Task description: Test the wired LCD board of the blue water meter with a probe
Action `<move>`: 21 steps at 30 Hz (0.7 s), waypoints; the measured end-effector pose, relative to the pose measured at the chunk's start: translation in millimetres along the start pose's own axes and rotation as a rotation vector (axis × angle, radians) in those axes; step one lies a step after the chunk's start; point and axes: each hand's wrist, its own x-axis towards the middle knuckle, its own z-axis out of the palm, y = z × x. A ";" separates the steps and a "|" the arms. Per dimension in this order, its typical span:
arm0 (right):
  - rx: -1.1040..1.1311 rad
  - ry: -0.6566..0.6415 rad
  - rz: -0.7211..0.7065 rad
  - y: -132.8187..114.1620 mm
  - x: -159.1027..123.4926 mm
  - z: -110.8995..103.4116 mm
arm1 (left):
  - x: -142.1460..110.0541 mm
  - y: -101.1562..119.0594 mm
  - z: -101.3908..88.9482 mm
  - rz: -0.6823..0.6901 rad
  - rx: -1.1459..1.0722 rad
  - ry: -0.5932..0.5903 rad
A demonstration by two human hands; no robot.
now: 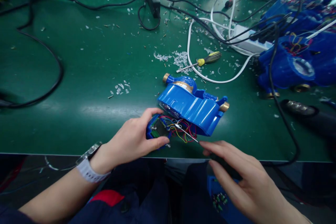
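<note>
Blue water meter (193, 106) lies on its side at the near edge of the tabletop (78, 87), just in front of the person, with its electronics pulled out toward that edge. Nearest of all, the right hand (236, 175) hovers past the near edge, fingers loosely extended and open, pinching nothing that I can see; its fingertips sit just beside a thin white wire or probe (187, 133) that runs into the bundle of coloured wires (181, 129). The left hand (131, 140), with a watch (88, 166) on the wrist, is closed on the small circuit module (156, 131), thumb below and index finger curled over its top.

The meter looks heavy for its size: thick plastic housing over brass threaded ends (224, 106), stiff and unlikely to flex. I judge the housing's broad flanks or the brass ends to be the safe places to grip. The module and its wires look light and fragile; pulling on them could tear a solder joint, so the module is best held by its edges, as it is now.

Farther in, plastic chips (181, 57) litter the green surface beside a yellow-handled screwdriver (203, 61). A white cable (210, 77) loops past it, and more blue meters (294, 63) are heaped at the far right corner among black cables (52, 56).
</note>
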 end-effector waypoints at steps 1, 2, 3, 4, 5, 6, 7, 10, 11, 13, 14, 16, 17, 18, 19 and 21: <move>-0.017 0.008 0.005 -0.1 -2.0 0.6 | -6.0 -1.9 2.3 -0.003 0.036 0.070; -0.037 0.015 0.013 -0.3 -3.7 1.1 | -12.0 -4.0 5.0 0.014 0.075 0.134; -0.055 0.026 0.017 -0.7 -5.1 1.5 | -17.5 -6.1 8.1 0.053 0.119 0.193; -0.070 0.035 0.021 -1.3 -6.0 1.7 | -22.2 -7.9 11.3 0.099 0.169 0.235; -0.078 0.047 0.022 -2.1 -6.5 1.8 | -25.9 -9.5 14.7 0.143 0.220 0.260; -0.081 0.061 0.018 -3.0 -6.5 1.8 | -28.3 -10.5 18.1 0.176 0.269 0.274; -0.080 0.070 0.009 -4.0 -6.1 1.7 | -29.3 -10.9 21.4 0.196 0.312 0.280; -0.082 0.068 -0.037 -7.1 -2.7 1.4 | -24.4 -8.7 28.9 0.181 0.401 0.312; -0.091 0.059 -0.060 -8.0 -1.1 1.4 | -21.1 -7.1 30.2 0.168 0.424 0.326; -0.141 0.034 -0.109 -9.9 2.6 1.6 | -14.5 -3.5 30.4 0.149 0.456 0.322; -0.194 0.024 -0.130 -11.0 4.6 1.8 | -11.9 -1.8 29.3 0.138 0.461 0.303; -0.335 0.005 -0.163 -13.9 8.4 2.4 | -9.1 1.3 24.6 0.116 0.442 0.230; -0.408 -0.011 -0.176 -15.6 10.2 2.7 | -8.9 2.5 21.4 0.113 0.419 0.180; -0.472 -0.032 -0.184 -17.4 12.0 3.1 | -9.2 3.6 17.8 0.117 0.392 0.131; -0.518 -0.055 -0.190 -19.3 13.7 3.5 | -9.7 4.6 14.0 0.125 0.364 0.083; -0.567 -0.097 -0.194 -22.4 16.6 4.4 | -10.3 6.3 7.3 0.138 0.325 0.005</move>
